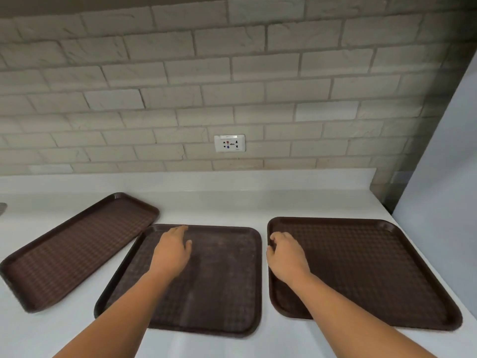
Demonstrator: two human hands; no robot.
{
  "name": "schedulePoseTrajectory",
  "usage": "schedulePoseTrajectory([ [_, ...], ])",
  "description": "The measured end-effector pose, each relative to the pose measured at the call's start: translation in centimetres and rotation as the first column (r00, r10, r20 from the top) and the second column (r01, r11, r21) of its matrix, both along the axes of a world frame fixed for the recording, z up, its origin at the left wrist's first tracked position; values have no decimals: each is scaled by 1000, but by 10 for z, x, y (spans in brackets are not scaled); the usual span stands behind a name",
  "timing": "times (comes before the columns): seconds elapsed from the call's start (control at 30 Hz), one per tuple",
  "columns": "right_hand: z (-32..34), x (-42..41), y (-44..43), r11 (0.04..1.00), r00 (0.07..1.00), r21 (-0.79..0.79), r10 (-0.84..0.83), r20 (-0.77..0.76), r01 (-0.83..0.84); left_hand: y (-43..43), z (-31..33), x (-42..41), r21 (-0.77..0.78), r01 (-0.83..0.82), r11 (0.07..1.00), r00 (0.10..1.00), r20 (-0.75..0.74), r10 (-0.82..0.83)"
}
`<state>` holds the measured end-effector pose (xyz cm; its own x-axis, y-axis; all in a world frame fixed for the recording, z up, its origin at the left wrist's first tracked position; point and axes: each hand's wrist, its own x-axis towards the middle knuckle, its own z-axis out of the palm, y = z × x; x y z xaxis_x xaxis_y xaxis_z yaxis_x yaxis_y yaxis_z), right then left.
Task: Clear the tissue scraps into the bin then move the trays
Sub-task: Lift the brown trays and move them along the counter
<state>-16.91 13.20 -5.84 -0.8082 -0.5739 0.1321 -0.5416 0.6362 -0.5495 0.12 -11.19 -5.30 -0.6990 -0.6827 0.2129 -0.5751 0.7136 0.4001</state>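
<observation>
Head view. Three brown trays lie flat on the counter point(258, 202). The left tray point(77, 249) is angled, and one of its corners meets the far-left corner of the middle tray point(219, 280); whether they overlap cannot be told. The right tray point(374, 267) lies apart. No tissue scraps or bin show, so the step in hand is judged to be moving the trays. The left hand point(173, 251) is over the middle tray, fingers straight and reaching toward its far rim, holding nothing. The right hand point(286, 257) curls its fingers over the right tray's left rim, apparently gripping it. To move them well, hook the left fingers under the far rim, lift each tray level rather than dragging, and free the middle tray from the left tray's corner first.
</observation>
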Motion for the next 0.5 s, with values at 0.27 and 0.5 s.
schedulePoseTrajectory([
  [0.27,-23,44,-49,922,1000,387,3,-12,2,-82,-25,79,-6,-129,992,985,116,129],
  [0.5,-26,68,-71,818,992,566,-129,11,101,-116,-49,118,65,-162,985,959,246,142],
])
